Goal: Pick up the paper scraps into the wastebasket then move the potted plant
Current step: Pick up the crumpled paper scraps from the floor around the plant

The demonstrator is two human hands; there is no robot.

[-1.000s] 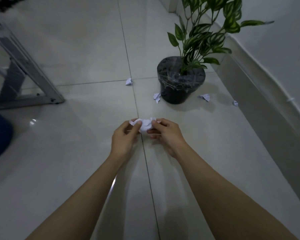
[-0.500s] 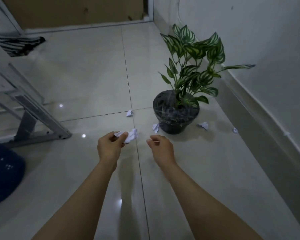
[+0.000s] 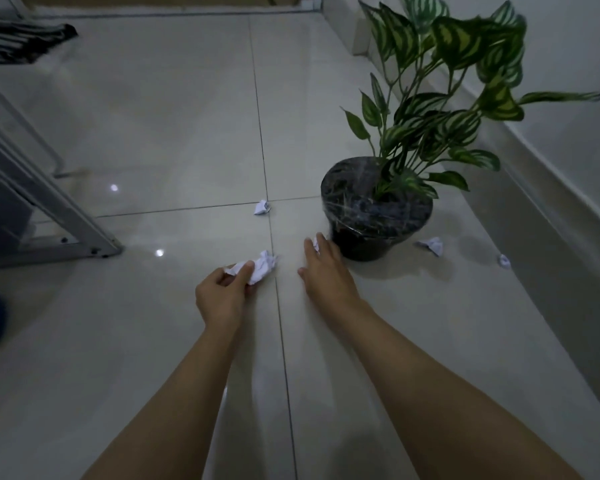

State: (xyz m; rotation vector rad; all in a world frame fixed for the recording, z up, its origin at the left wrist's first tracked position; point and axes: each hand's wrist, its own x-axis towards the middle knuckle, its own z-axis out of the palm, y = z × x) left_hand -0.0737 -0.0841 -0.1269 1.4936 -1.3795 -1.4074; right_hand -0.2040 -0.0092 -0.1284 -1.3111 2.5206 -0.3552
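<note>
meanwhile left hand (image 3: 222,296) grips crumpled scraps (image 3: 257,268); right hand (image 3: 326,271) reaches scrap by pot (image 3: 374,220).

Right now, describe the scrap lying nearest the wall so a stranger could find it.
Start at the black pot holding the striped-leaf plant, then go right towards the wall's grey skirting. Two white scraps lie there: the larger scrap sits beside the pot, while the target scrap is the smallest, almost against the skirting.

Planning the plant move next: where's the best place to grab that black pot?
Grip the potted plant by its pot wall just under the flared rim, one hand on each side, coming in low from the near side; the leaves lean right and overhang the top.
</note>
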